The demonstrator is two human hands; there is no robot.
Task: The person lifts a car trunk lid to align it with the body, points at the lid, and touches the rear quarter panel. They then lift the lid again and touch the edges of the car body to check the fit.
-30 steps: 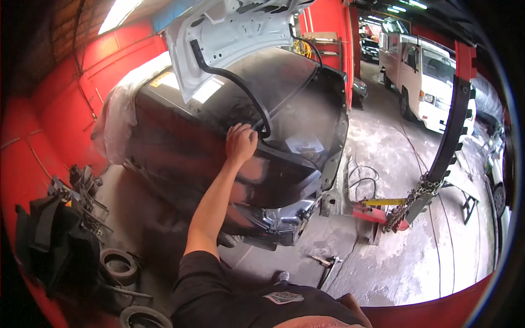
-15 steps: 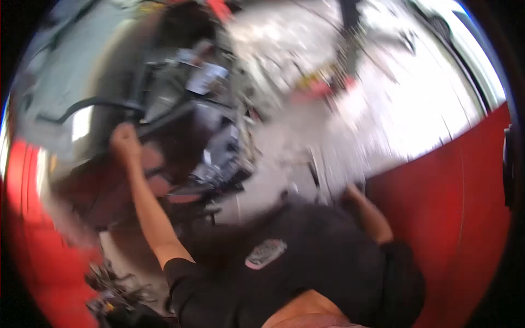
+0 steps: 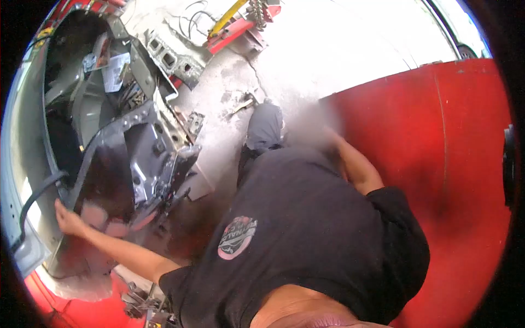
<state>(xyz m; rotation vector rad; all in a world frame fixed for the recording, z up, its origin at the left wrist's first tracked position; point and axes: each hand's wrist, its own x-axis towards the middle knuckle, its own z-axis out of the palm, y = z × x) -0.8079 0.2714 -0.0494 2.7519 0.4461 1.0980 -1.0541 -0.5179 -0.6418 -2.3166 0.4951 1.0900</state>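
Note:
My left hand (image 3: 68, 220) is at the lower left, at the edge of a dark car body section (image 3: 104, 180). Its fingers look curled together, just below a black curved strip (image 3: 34, 199); whether it grips anything is too small to tell. My right hand (image 3: 327, 136) hangs beside my body near a large red panel (image 3: 404, 131). Motion blur smears its fingers, and nothing can be made out in it. Papers (image 3: 116, 72) and small metal parts (image 3: 134, 97) lie inside the car body section.
A bare metal piece with square holes (image 3: 169, 54) stands at the upper middle. Beyond it are a red and yellow stand (image 3: 232, 34) and black cables (image 3: 194, 19) on the concrete floor (image 3: 219, 82). Metal parts (image 3: 136, 300) sit at the lower left.
The view has turned, so the car body section appears farther left and is sharper. My left hand shows lower and farther left, still near the black strip. My right hand appears higher.

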